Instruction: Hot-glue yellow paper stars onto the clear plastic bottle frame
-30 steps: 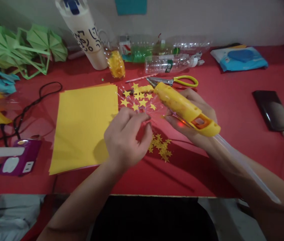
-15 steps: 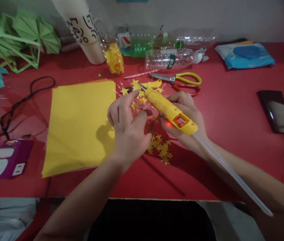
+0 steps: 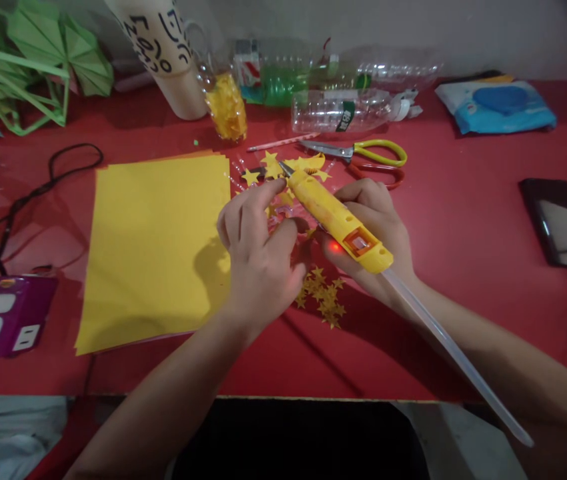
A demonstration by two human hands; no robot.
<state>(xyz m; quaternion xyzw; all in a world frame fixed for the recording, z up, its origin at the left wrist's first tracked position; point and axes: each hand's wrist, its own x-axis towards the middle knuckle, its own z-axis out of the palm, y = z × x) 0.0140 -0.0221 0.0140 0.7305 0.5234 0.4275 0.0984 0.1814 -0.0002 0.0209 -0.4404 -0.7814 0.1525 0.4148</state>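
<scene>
Right grip (image 3: 386, 223) wrapped around yellow glue gun (image 3: 327, 205), left grip (image 3: 259, 260) (hold unclear) near its nozzle (image 3: 286, 169), yellow stars (image 3: 269, 161) close by

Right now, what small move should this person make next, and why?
I'd probably ease the left hand slightly away from the glue gun. The right hand grips it, a red light glows by its body, so it may be hot, and its metal nozzle looks close to the left fingers. I can't tell whether they touch.
</scene>
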